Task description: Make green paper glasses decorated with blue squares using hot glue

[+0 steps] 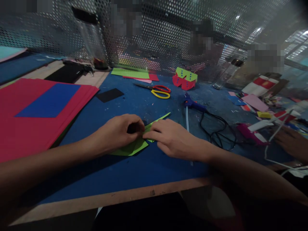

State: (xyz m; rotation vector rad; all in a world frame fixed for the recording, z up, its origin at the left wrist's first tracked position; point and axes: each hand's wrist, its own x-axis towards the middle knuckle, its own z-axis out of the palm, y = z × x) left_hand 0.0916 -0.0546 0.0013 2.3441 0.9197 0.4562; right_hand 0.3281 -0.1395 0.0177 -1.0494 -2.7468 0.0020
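A light-green piece of paper [131,150] lies near the table's front edge, partly hidden by both hands. My left hand [120,132] rests over its left part, thumb and forefinger pinched together at its upper edge. From the right, my right hand [176,138] meets it, fingers bent and closed on the paper beside the left fingertips. A narrow green point of paper sticks out behind the right fingers. Scissors [160,92] with one red and one yellow handle lie behind the hands. To the right is a blue glue gun [194,104] with a pale glue stick in it.
Red sheets [31,131] with a blue rectangle [49,100] on top lie at left. A black paper piece [110,95] is nearby. A green-and-red paper piece [184,79] stands by the perforated metal screen [158,41]. Paper scraps, cables and another person's hand [290,141] are at right.
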